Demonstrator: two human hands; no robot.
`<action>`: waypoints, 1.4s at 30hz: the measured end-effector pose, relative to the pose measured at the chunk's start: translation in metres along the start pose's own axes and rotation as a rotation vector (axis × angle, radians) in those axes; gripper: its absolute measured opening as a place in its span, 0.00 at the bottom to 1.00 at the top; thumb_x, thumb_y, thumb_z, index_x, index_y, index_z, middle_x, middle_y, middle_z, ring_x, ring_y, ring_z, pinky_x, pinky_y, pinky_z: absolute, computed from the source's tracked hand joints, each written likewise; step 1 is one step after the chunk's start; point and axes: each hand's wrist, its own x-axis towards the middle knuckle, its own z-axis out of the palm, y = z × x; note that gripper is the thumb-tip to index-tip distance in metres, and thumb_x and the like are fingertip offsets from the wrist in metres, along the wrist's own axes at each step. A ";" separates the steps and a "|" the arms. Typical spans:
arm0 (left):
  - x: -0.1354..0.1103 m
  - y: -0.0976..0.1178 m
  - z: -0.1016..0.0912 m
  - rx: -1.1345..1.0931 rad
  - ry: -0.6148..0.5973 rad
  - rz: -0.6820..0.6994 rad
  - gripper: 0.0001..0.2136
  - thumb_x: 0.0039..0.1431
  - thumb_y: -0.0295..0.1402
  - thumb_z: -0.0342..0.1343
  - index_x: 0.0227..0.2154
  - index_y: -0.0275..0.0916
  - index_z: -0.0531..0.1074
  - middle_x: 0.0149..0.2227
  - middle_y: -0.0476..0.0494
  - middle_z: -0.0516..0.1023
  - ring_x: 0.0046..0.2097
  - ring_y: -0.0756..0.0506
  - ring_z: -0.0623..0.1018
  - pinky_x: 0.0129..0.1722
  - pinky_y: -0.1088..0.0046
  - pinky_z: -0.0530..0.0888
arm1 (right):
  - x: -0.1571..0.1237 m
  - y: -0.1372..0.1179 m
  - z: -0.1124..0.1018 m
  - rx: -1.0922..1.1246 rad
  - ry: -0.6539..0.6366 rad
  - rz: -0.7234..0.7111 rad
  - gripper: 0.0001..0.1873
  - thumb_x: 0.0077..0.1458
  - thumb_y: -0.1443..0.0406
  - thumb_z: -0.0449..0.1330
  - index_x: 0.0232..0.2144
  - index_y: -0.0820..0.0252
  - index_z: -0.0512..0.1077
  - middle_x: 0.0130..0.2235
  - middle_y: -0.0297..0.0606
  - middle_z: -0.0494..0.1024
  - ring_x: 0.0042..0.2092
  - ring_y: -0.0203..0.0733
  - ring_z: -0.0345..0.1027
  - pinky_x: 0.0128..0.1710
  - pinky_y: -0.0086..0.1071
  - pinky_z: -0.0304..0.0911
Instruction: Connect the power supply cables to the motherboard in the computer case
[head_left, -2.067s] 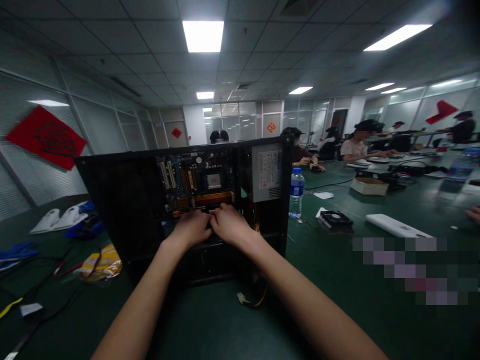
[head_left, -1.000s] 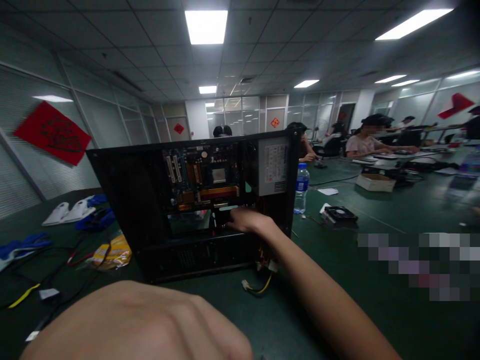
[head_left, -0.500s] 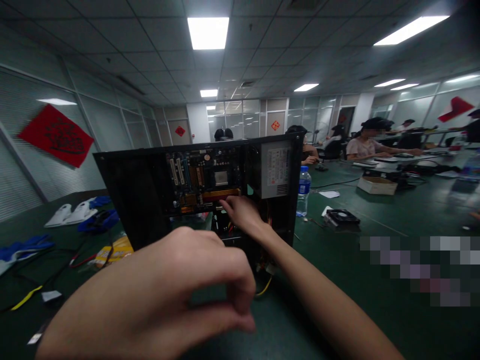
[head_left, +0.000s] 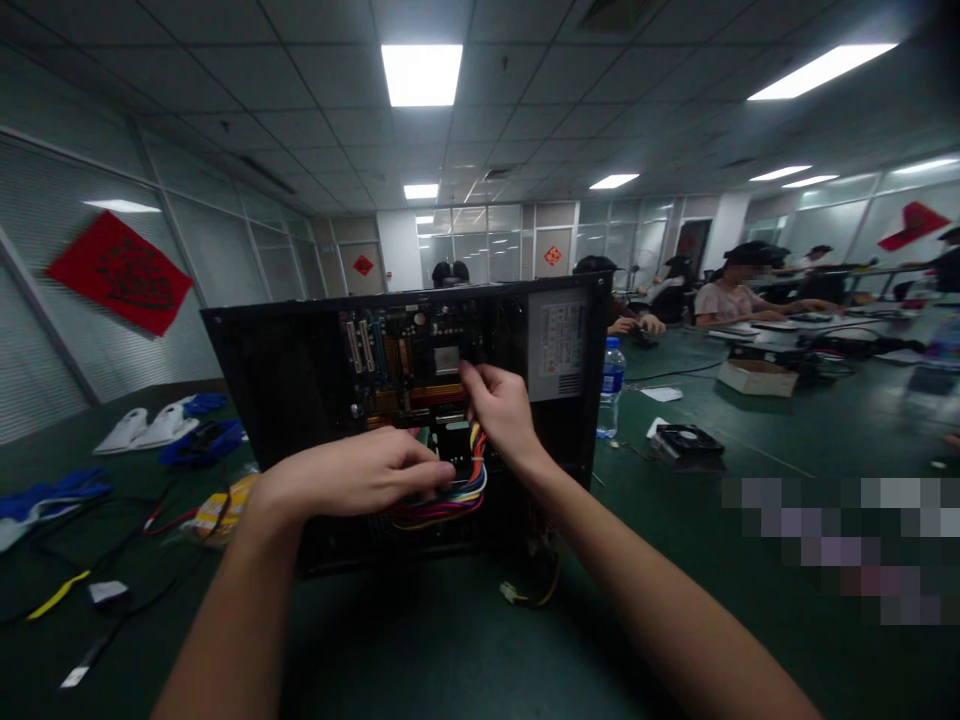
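A black computer case (head_left: 281,400) stands on its side with its open face toward me. Inside it are a motherboard (head_left: 390,360), a silver processor (head_left: 448,361) and a grey power supply (head_left: 556,345). My right hand (head_left: 501,408) is closed around the upper end of a bundle of coloured wires (head_left: 466,490), just below and right of the processor. The end within its fingers is hidden. My left hand (head_left: 382,470) is closed lower down, thumb against the same wires; its other fingertips are out of sight behind.
A loose white connector (head_left: 510,593) lies before the case. Right of it stand a water bottle (head_left: 611,390), a black fan (head_left: 684,440) and a cardboard box (head_left: 757,376). Gloves (head_left: 52,500), cables and a yellow packet (head_left: 225,508) lie left. Several people sit at the far tables.
My left hand has moved from close to the camera forward to the wires in the case. My right hand has risen toward the processor, bringing the wire bundle into view.
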 end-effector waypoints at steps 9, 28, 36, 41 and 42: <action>-0.019 0.005 -0.006 0.059 -0.012 -0.054 0.17 0.63 0.45 0.52 0.32 0.38 0.78 0.25 0.48 0.74 0.26 0.49 0.71 0.24 0.77 0.63 | -0.012 -0.040 -0.012 -0.218 -0.555 -0.276 0.18 0.69 0.59 0.51 0.35 0.61 0.77 0.37 0.36 0.79 0.38 0.37 0.70 0.39 0.27 0.59; -0.049 0.032 -0.020 -0.384 0.613 0.359 0.28 0.63 0.44 0.59 0.64 0.48 0.63 0.49 0.43 0.80 0.48 0.40 0.80 0.44 0.70 0.78 | -0.005 -0.106 -0.064 0.661 -0.676 -0.044 0.17 0.59 0.51 0.64 0.35 0.60 0.70 0.21 0.29 0.72 0.16 0.30 0.62 0.13 0.21 0.54; -0.028 0.044 -0.016 -0.445 0.636 0.399 0.15 0.69 0.41 0.51 0.44 0.40 0.80 0.41 0.45 0.82 0.37 0.45 0.80 0.37 0.73 0.76 | -0.017 -0.111 -0.028 0.490 -0.309 -0.136 0.26 0.63 0.43 0.54 0.29 0.58 0.72 0.19 0.30 0.70 0.17 0.33 0.63 0.14 0.25 0.56; -0.028 0.046 -0.009 -0.665 0.743 0.404 0.16 0.68 0.42 0.53 0.51 0.43 0.78 0.46 0.46 0.81 0.46 0.43 0.79 0.47 0.70 0.76 | -0.022 -0.107 -0.016 0.463 -0.181 -0.194 0.28 0.65 0.44 0.51 0.25 0.58 0.71 0.18 0.32 0.70 0.19 0.34 0.65 0.15 0.26 0.56; -0.027 0.046 -0.008 -0.704 0.749 0.407 0.16 0.68 0.43 0.53 0.53 0.44 0.77 0.47 0.46 0.81 0.47 0.43 0.79 0.48 0.70 0.76 | -0.023 -0.108 -0.015 0.463 -0.175 -0.198 0.28 0.65 0.44 0.51 0.25 0.58 0.71 0.18 0.32 0.70 0.19 0.34 0.65 0.15 0.26 0.56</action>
